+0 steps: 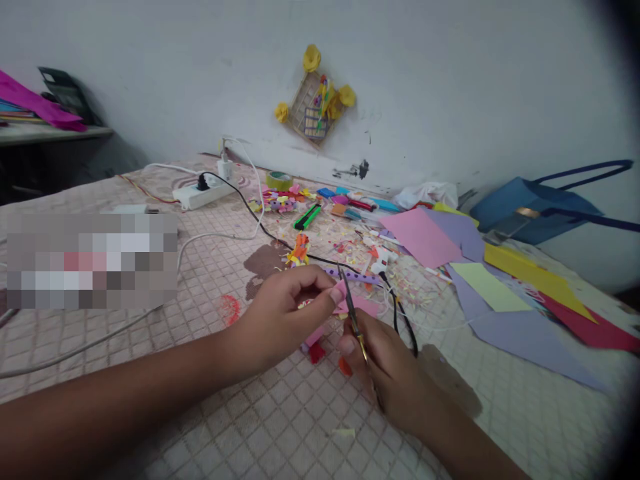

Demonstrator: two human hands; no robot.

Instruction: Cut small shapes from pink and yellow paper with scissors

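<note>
Between the thumb and fingers of my left hand (287, 317) is a small piece of pink paper (341, 289). My right hand (395, 370) is closed around a pair of scissors (356, 323), whose blades point up and touch or overlap the paper's right edge. Just behind the fingers lies another pink paper piece (365, 306). A purple dotted strip (357, 275) rests beyond the blades. Under my hands are a red scrap (316, 353) and an orange scrap (345, 365). Past my left hand stands a small orange and yellow paper figure (300, 249).
A white power strip (203, 193) with cables lies at the back left. Farther back are a roll of tape (279, 180), a green cutter (307, 217) and a white glue gun (384, 260). Coloured sheets (425, 237) and a blue bag (537, 207) occupy the right side.
</note>
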